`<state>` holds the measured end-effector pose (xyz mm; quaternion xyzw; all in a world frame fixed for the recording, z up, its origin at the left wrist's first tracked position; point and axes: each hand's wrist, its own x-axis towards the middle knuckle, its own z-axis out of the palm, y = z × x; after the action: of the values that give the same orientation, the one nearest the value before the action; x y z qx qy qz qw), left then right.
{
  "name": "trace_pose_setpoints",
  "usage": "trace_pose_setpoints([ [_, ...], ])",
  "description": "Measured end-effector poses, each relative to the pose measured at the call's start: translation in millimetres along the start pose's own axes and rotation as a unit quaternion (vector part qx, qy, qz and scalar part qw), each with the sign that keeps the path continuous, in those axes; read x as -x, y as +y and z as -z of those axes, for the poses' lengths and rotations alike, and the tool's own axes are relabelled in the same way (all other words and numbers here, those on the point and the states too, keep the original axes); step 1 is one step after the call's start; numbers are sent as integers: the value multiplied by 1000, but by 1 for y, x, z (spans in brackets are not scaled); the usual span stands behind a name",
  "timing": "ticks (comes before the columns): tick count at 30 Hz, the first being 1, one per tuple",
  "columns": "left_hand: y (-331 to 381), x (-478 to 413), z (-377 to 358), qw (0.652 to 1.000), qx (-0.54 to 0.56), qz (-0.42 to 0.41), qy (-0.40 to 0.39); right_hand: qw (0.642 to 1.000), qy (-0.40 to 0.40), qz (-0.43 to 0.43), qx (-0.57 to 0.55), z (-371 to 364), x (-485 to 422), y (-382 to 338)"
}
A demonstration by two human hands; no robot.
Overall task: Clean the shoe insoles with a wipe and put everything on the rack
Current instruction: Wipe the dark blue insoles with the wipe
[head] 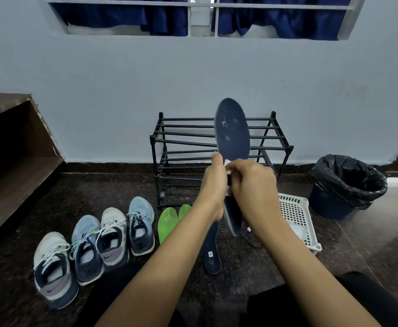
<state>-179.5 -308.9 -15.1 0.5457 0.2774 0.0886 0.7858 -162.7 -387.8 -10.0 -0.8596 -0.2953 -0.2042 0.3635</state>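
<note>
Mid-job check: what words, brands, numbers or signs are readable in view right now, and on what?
No readable words or numbers anywhere.
Swoosh mark, no lettering: on the heel of the nearest white shoe.
Swoosh mark, no lettering: on the heel of the second white shoe.
White label on the floor insole: print too small to read.
Held insole: white specks only, no print visible.

Held insole (232,128) navy, white flecks. Floor insole (211,251) navy, white label. Two insoles (167,223) bright green. Rack (160,147) black. Basket (294,208) white lattice. Bin liner (349,178) black.
</note>
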Motion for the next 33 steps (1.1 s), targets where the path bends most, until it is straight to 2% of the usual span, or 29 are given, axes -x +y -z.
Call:
trace_pose_setpoints([
  [3,-1,0,-2,1000,7,10,14,1000,16,-8,2,-1,-3,0],
  [10,3,-3,4,1000,-5,-6,18,997,-54,44,43,-2,5,-1],
  [17,-2,-4,-2,1000,8,-4,11,1000,10,-7,19,5,-7,5],
  [21,-2,-6,1,1000,30,-1,-4,995,-71,7,66,3,0,2],
  [23,-1,-6,2,1000,24,-4,0,995,-86,0,55,3,2,2],
  [29,-4,-6,-1,1000,10,-14,-10,999,4,-40,14,9,-9,10],
  [33,-2,-6,3,999,28,-9,-20,998,-37,-39,24,8,-4,7],
])
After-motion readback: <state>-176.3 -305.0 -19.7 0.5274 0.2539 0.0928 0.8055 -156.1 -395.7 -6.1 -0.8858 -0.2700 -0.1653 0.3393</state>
